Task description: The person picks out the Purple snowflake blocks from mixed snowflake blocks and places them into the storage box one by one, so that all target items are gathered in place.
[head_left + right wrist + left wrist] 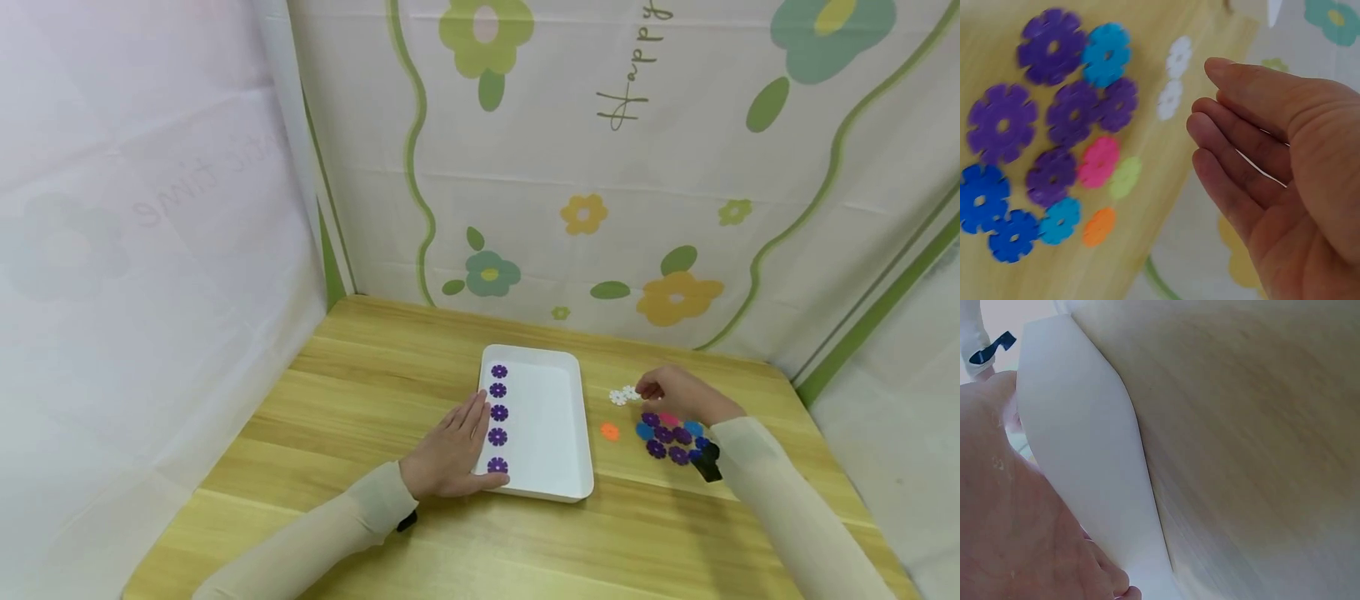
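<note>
My left hand lies with straight fingers along the left rim of a white tray, its thumb at the near corner. Several purple snowflake discs form a column inside the tray beside those fingers. In the left wrist view, the palm sits against the tray's outer wall. My right hand hovers right of the tray, fingers loosely bent and nothing visible between them in the right wrist view. Two white discs lie near its fingertips.
Right of the tray, purple discs, blue discs, a pink disc and a lime disc lie loose on the wooden table. An orange disc sits nearer the tray. A printed curtain hangs behind.
</note>
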{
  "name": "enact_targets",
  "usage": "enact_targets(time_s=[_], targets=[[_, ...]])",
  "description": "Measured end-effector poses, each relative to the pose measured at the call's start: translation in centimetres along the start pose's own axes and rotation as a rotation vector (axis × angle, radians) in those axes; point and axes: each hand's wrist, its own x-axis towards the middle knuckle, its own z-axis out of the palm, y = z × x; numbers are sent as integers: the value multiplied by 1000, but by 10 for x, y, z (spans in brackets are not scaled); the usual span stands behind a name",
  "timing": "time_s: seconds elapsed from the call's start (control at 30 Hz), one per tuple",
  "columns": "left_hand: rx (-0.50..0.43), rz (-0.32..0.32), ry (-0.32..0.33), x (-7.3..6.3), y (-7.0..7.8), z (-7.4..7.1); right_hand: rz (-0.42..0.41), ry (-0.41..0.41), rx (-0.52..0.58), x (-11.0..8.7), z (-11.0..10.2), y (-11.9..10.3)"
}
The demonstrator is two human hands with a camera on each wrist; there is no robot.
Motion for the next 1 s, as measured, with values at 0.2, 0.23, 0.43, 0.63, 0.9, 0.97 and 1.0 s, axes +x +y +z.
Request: enact_targets(time_s=[0.2,0.23,0.43,0.63,0.9,0.97,1.0], targets=[[11,6,-5,0,-2,1,47,-12,-12,-9,12,20],[8,7,-3,0,-2,2,47,-14,-10,-9,13,23],[-4,1,-6,1,-2,1,65,-8,6,-12,19,35],[11,2,-4,2,-2,1,55,8,-13,-11,24,37],[26,1,-5,2,-3,2,56,-33,-44,-5,20,28],[22,3,-3,3,-3,3,82,-51,-41,-3,19,27],[19,4,-3,3,-3,3,95,-60,-37,-3,19,26]])
